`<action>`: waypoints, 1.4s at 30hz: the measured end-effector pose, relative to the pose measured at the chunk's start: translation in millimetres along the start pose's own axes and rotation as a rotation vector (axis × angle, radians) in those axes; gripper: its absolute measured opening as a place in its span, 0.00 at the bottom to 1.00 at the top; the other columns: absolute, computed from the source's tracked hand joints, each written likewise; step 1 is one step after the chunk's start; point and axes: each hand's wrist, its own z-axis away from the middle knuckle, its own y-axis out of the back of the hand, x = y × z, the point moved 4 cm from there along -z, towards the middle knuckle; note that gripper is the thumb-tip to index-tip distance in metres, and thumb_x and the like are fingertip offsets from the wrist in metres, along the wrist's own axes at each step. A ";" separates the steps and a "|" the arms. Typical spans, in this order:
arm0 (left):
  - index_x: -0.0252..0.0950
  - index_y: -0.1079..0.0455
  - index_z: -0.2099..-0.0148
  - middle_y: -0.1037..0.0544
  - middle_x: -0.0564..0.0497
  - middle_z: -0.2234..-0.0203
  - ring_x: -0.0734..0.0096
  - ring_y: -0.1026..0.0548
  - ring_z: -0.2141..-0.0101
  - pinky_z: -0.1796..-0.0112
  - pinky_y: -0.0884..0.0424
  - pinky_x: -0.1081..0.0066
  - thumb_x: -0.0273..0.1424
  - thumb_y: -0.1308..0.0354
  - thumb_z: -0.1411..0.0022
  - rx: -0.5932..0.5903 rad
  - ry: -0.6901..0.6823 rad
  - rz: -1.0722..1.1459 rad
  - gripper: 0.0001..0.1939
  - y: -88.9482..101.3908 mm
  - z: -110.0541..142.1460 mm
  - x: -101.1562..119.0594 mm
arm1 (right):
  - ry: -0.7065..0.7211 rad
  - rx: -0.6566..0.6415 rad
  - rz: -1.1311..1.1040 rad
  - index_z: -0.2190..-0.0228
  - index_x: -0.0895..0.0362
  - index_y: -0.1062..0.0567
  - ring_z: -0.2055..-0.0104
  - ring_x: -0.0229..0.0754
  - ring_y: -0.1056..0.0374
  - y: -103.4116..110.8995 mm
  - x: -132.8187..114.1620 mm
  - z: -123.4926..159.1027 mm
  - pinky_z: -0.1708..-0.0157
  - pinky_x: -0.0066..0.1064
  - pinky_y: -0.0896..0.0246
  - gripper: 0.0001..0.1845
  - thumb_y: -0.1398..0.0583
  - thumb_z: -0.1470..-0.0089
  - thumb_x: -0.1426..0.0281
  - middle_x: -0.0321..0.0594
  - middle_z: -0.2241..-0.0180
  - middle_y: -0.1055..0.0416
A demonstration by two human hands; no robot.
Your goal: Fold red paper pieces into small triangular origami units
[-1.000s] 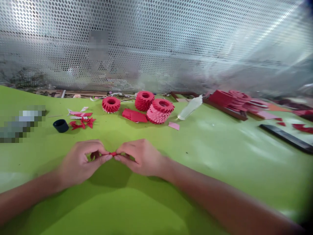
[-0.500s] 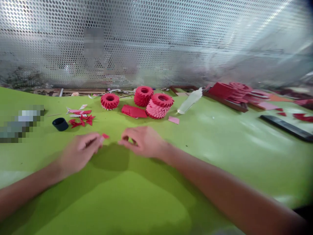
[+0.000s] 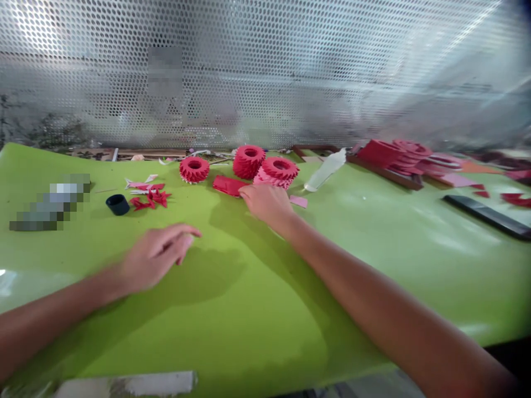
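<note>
My right hand (image 3: 266, 202) reaches far across the green table (image 3: 249, 309). Its bent fingers rest on the near right edge of a flat stack of red paper sheets (image 3: 226, 185). Just behind that stack stand three ring-shaped red folded-paper models (image 3: 194, 169) (image 3: 248, 161) (image 3: 279, 170). My left hand (image 3: 160, 255) hovers low over the table on the near left, with its fingers stretched out together and nothing visible in them; it is somewhat blurred. A small heap of folded red paper pieces (image 3: 149, 198) lies beyond the left hand.
A black cap (image 3: 118, 204) sits left of the red pieces. A clear bottle (image 3: 323, 171) lies right of the rings, next to a pink paper slip (image 3: 297, 201). More red paper work (image 3: 398, 157) and a dark ruler (image 3: 485, 216) are at the far right. A perforated metal screen (image 3: 265, 72) closes the back.
Both hands pinched one small red piece together, then parted. The right hand moved forward to the red sheet stack. The left hand carried the piece left, and the piece is no longer visible.
</note>
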 end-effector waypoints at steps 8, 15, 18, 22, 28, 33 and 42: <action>0.38 0.27 0.49 0.23 0.55 0.78 0.73 0.27 0.78 0.73 0.37 0.73 0.32 0.53 0.28 -0.153 -0.429 -0.307 0.15 -14.4 13.8 20.6 | 0.011 0.008 0.010 0.56 0.56 0.20 0.58 0.52 0.27 -0.4 -2.6 -0.9 0.68 0.36 0.39 0.19 0.50 0.33 0.71 0.49 0.60 0.21; 0.39 0.27 0.49 0.24 0.57 0.80 0.74 0.28 0.79 0.73 0.39 0.73 0.32 0.53 0.28 -0.111 -0.402 -0.341 0.14 -13.1 11.5 13.0 | -0.059 0.066 -0.007 0.59 0.57 0.19 0.59 0.52 0.28 5.4 0.2 -0.3 0.69 0.36 0.43 0.17 0.49 0.34 0.70 0.49 0.62 0.21; 0.38 0.27 0.50 0.24 0.57 0.79 0.74 0.27 0.78 0.73 0.39 0.73 0.31 0.52 0.28 -0.118 -0.417 -0.348 0.13 -13.6 11.6 13.7 | -0.051 0.058 -0.030 0.61 0.56 0.18 0.63 0.50 0.28 3.6 -1.0 -1.1 0.70 0.34 0.45 0.15 0.45 0.34 0.65 0.46 0.65 0.20; 0.38 0.27 0.50 0.24 0.57 0.79 0.74 0.26 0.78 0.73 0.38 0.73 0.30 0.51 0.29 -0.103 -0.428 -0.356 0.13 -12.6 11.6 15.3 | -0.052 0.065 -0.070 0.60 0.51 0.18 0.67 0.47 0.28 5.9 -0.7 0.0 0.70 0.33 0.46 0.18 0.46 0.33 0.59 0.42 0.66 0.20; 0.40 0.31 0.45 0.22 0.58 0.75 0.79 0.29 0.81 0.74 0.35 0.77 0.28 0.45 0.31 0.094 -0.487 -0.329 0.13 -7.0 11.9 13.9 | -0.070 0.346 -0.513 0.67 0.58 0.25 0.68 0.42 0.34 28.8 -8.4 14.0 0.71 0.30 0.47 0.19 0.47 0.33 0.58 0.40 0.71 0.27; 0.40 0.34 0.40 0.21 0.54 0.67 0.80 0.30 0.79 0.75 0.33 0.79 0.32 0.38 0.34 0.305 -0.563 -0.360 0.21 1.1 10.4 13.2 | 0.118 -0.128 -1.094 0.71 0.57 0.32 0.75 0.34 0.42 17.9 -49.7 34.7 0.76 0.26 0.48 0.20 0.48 0.33 0.56 0.32 0.76 0.37; 0.46 0.20 0.58 0.22 0.55 0.75 0.76 0.31 0.79 0.74 0.37 0.72 0.30 0.42 0.31 0.312 -0.675 -0.637 0.09 2.2 13.3 27.2 | 0.189 -0.453 -1.350 0.63 0.59 0.24 0.72 0.34 0.35 12.8 -74.5 57.3 0.75 0.25 0.43 0.15 0.38 0.40 0.58 0.35 0.71 0.27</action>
